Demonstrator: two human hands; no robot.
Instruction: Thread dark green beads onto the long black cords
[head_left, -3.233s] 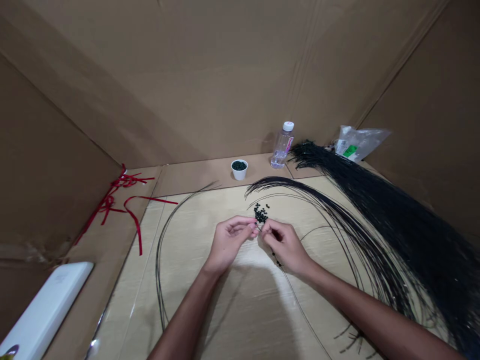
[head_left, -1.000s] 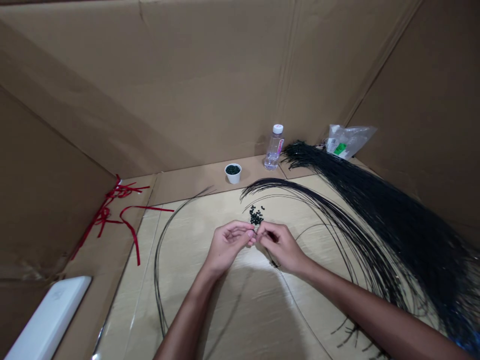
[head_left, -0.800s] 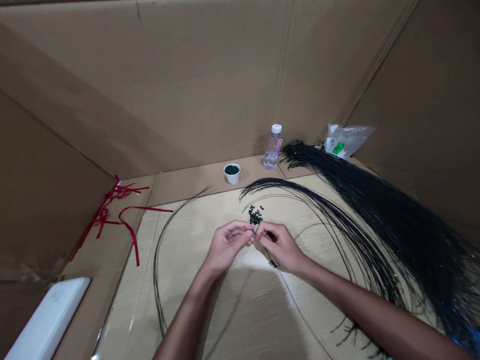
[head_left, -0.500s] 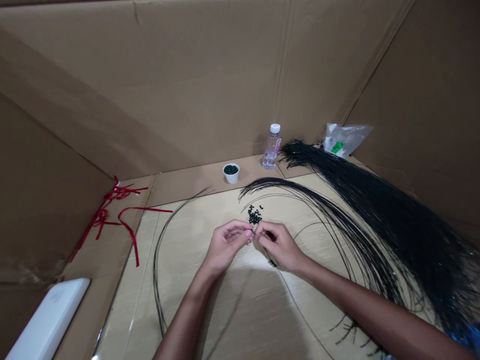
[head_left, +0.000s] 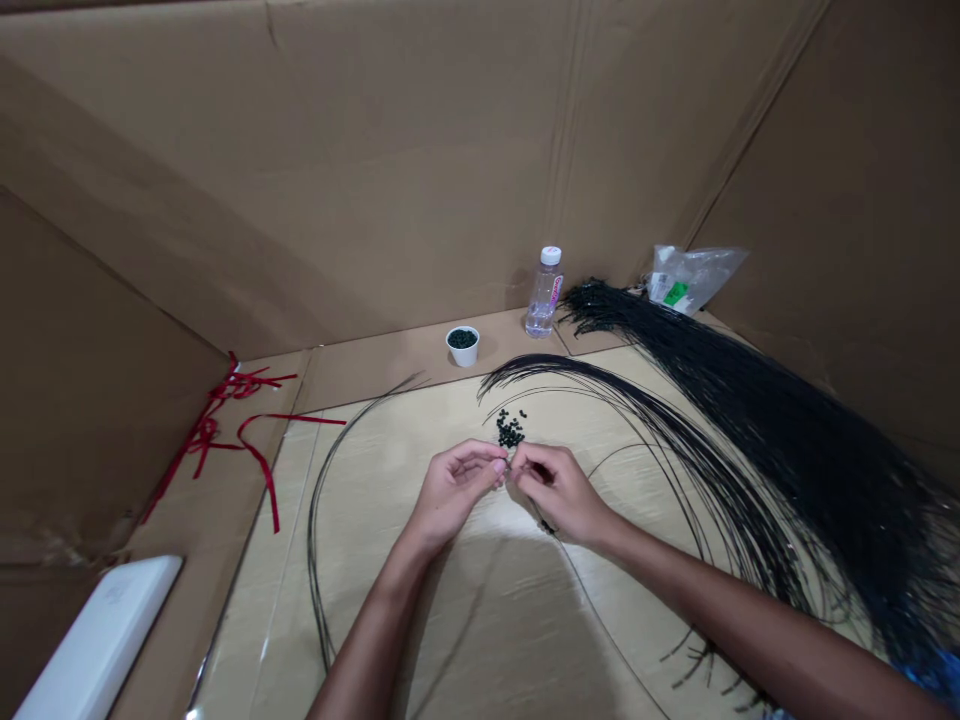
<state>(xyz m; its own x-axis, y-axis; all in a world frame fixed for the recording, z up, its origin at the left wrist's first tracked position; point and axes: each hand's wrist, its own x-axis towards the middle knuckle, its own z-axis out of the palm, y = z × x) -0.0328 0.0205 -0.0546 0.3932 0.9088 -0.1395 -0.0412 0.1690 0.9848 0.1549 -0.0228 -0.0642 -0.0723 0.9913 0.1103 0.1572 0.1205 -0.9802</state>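
Observation:
My left hand (head_left: 456, 492) is closed in a pinch, thumb against forefinger, with a tiny dark piece at the tips that looks like a small black bead. Almost touching it, my right hand (head_left: 559, 490) pinches a thin dark wire (head_left: 592, 598), which runs out below that hand and curves to the front edge of the view. A few dark beads (head_left: 547, 526) sit on this wire just under my right hand. Beyond the fingertips lies a small heap of loose black beads (head_left: 511, 430). The wire's tip between the fingers is too small to make out.
A white cup (head_left: 463, 350) of dark beads and a water bottle (head_left: 544, 295) stand at the back. Bundled black wires (head_left: 720, 500) and a thicker bundle (head_left: 787, 440) lie right, near a plastic bag (head_left: 694, 280). Leftward are loose wires (head_left: 313, 540), red ribbons (head_left: 259, 455) and a white device (head_left: 105, 640).
Both hands stay almost still, fingertips together. The view has shifted very slightly; nothing is visibly taken up or let go.

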